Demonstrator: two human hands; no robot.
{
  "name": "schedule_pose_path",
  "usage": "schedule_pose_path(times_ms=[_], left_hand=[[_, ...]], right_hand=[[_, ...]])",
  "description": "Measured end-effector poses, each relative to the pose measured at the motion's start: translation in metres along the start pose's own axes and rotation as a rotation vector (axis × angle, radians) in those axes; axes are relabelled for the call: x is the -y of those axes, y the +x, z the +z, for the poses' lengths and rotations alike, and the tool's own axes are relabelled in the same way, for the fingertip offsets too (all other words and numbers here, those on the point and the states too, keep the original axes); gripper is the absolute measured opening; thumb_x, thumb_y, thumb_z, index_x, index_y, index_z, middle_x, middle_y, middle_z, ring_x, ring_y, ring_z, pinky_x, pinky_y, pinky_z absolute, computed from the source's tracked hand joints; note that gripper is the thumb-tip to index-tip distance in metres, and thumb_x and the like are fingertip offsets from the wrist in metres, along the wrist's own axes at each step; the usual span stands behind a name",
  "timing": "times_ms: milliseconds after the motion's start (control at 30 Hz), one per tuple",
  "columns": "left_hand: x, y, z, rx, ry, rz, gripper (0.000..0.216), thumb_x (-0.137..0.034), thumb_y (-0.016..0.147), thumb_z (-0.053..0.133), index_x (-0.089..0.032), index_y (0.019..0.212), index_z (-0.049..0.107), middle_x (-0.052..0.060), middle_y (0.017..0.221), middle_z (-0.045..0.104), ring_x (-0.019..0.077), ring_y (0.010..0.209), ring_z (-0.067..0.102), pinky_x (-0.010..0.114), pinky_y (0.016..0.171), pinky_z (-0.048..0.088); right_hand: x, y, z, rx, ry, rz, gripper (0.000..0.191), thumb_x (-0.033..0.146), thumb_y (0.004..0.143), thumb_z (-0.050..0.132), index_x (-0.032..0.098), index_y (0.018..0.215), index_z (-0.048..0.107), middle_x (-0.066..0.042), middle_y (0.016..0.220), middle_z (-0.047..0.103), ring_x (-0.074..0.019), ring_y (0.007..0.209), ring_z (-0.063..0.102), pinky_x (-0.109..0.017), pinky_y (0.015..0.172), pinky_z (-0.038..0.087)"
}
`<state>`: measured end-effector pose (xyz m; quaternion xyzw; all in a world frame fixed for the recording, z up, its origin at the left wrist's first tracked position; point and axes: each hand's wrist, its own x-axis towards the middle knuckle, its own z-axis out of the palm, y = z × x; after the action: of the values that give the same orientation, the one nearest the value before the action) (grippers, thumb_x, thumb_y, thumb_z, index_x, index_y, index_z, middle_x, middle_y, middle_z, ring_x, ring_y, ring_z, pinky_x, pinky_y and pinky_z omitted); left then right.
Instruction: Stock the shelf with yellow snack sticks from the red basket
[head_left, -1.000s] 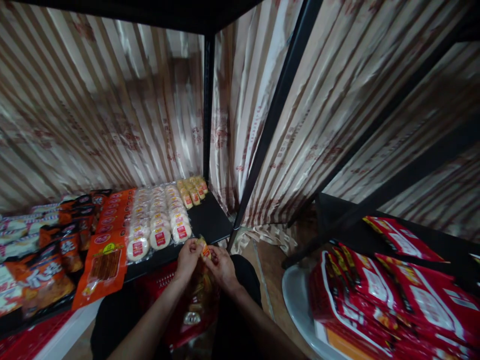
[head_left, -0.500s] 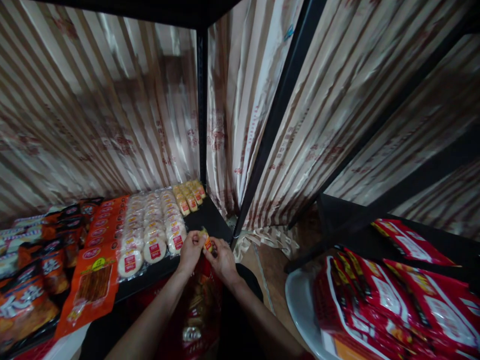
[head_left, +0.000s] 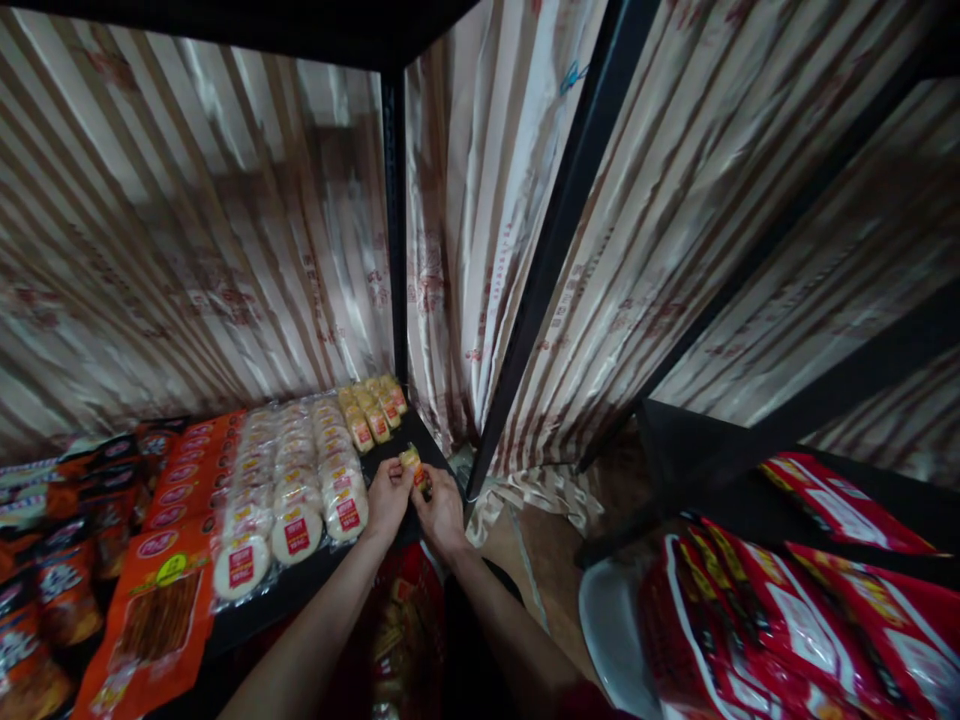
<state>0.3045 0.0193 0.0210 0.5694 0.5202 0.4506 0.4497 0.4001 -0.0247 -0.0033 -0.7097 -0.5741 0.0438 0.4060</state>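
Between the fingers of both hands is a small yellow wrapped snack (head_left: 410, 459) with a red and orange label. My left hand (head_left: 389, 497) pinches its left side. My right hand (head_left: 442, 512) grips its lower right side, and the fingers cover part of the wrapper. Just beyond the hands, similar yellow wrapped snacks (head_left: 373, 412) stand in short rows at the corner of the black shelf (head_left: 403, 436). Below my forearms, a red bag (head_left: 411, 580) shows more yellow packets inside.
White round crackers (head_left: 297, 527) in clear wrappers line the shelf, beside orange snack packs (head_left: 166, 615) and dark-orange bags (head_left: 64, 590). Black metal posts (head_left: 525, 330) rise before a striped curtain (head_left: 225, 250). Red bags (head_left: 795, 610) are at right, by a pale stool (head_left: 611, 625).
My view has shifted a little, so the shelf goods sit lower and further left. Both hands stay on the snack, which now shows more of its yellow end.
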Motion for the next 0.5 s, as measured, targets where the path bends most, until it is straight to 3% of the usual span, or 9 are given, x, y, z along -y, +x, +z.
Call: schedule_pose_path(times_ms=[133, 500], left_hand=[[-0.002, 0.008, 0.005, -0.041, 0.039, -0.006, 0.018, -0.025, 0.073, 0.055, -0.016, 0.087, 0.059, 0.006, 0.086, 0.065, 0.0156, 0.079, 0.061, 0.029, 0.078, 0.048], [0.000, 0.042, 0.013, 0.073, -0.037, -0.054, 0.025, -0.015, 0.072, 0.051, -0.019, 0.093, 0.064, 0.006, 0.101, 0.068, 0.0171, 0.095, 0.062, 0.030, 0.091, 0.044]], right_hand=[[-0.008, 0.014, 0.015, -0.052, -0.002, 0.009, 0.036, 0.024, 0.081, 0.046, 0.013, 0.114, 0.055, -0.012, 0.100, 0.061, -0.0213, 0.092, 0.056, -0.034, 0.079, 0.047], [-0.013, 0.053, 0.041, -0.088, 0.008, 0.055, 0.036, 0.019, 0.082, 0.043, 0.012, 0.115, 0.054, -0.014, 0.104, 0.060, -0.0234, 0.099, 0.053, -0.038, 0.089, 0.043]])
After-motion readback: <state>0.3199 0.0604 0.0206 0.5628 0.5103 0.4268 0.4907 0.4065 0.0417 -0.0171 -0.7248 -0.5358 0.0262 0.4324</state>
